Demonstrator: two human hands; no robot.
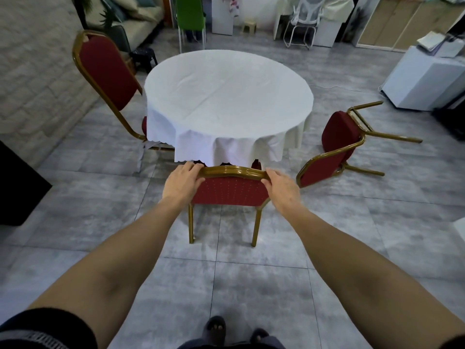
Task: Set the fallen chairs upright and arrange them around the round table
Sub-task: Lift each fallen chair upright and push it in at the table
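Head view. A round table (227, 96) draped in a white cloth is seen at the centre of a grey tiled floor (251, 285). At its near edge an upright red-upholstered chair with a gold metal frame (230, 191) is placed, its seat tucked under the cloth and its back towards the camera. The top rail of this chair is grasped at its left corner by the left hand (182, 182), fingers curled over the rail, and at its right corner by the right hand (280, 188), likewise curled over it. A second matching upright chair (107, 71) is stationed at the table's left side. A third matching chair (338, 144) is recorded lying on its side on the floor, right of the table, legs pointing right.
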